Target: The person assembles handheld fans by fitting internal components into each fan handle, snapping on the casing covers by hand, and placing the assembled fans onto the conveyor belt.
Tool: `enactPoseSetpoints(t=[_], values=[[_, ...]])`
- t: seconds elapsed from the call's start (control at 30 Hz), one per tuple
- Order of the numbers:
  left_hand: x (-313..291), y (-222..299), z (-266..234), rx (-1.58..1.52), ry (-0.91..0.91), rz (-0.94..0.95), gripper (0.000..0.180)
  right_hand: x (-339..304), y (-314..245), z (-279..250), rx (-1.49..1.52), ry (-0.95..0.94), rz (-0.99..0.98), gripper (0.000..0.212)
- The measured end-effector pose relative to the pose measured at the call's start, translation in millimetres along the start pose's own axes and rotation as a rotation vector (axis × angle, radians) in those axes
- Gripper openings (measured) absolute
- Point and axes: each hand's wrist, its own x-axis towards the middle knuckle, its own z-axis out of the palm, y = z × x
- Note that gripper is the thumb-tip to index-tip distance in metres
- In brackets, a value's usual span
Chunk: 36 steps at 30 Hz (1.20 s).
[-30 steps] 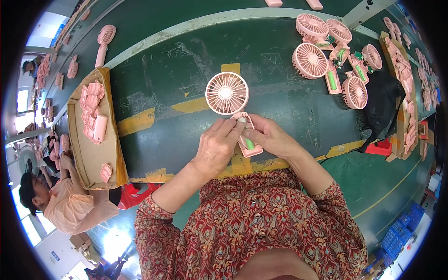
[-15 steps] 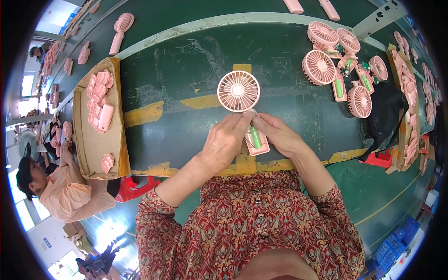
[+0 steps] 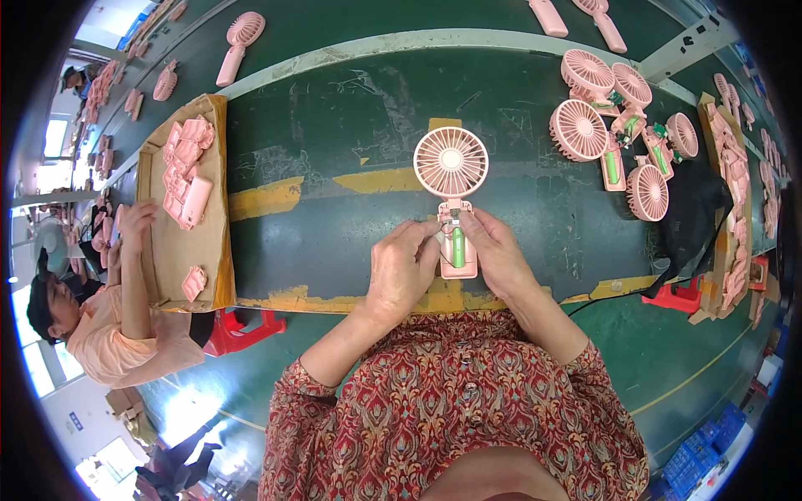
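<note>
A pink handheld fan (image 3: 451, 162) lies in front of me with its round grille pointing away and its handle toward me. The handle is uncovered, showing a green battery cell (image 3: 458, 247) and a small circuit part near the neck. My left hand (image 3: 403, 265) grips the handle's left edge, thumb and fingertips close to the wires beside the battery. My right hand (image 3: 496, 252) holds the upper right side of the handle, its fingers bent around the edge. Both hands are closed on the fan.
Several open pink fans (image 3: 579, 129) cluster at the right beside a black cloth (image 3: 690, 213). A cardboard box (image 3: 219, 250) with pink shell pieces stands at the left, where a co-worker (image 3: 125, 326) sits. Another box (image 3: 725, 200) of pink parts is far right. A metal rail (image 3: 434, 40) crosses behind.
My hands have moved down from the fan's neck to the sides of the handle, uncovering the circuit part. The co-worker's hand at the left has risen to the box edge.
</note>
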Motion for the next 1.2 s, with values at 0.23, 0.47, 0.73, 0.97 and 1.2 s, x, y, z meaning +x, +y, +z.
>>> enactPoseSetpoints(t=[0.23, 0.47, 0.73, 0.97, 1.2], values=[[-1, 3, 4, 0.114, 0.059, 0.014, 0.008, 3, 6, 8, -0.040, 0.075, -0.052, 0.030], [-8, 17, 2, 0.114, -0.029, 0.129, 0.008, 0, 8, 6, -0.069, 0.130, -0.091, 0.030], [40, -67, -160, 0.654, 0.421, 0.210, 0.018, -3, -1, 6, -0.040, 0.067, -0.020, 0.035], [66, -180, -282, 1.188, 0.218, -0.171, 0.047, 0, -2, 2, -0.007, 0.045, -0.023, 0.038], [89, -151, -306, 1.011, 0.338, -0.076, 0.024, 8, -5, 5, 0.074, -0.021, 0.040, 0.040]])
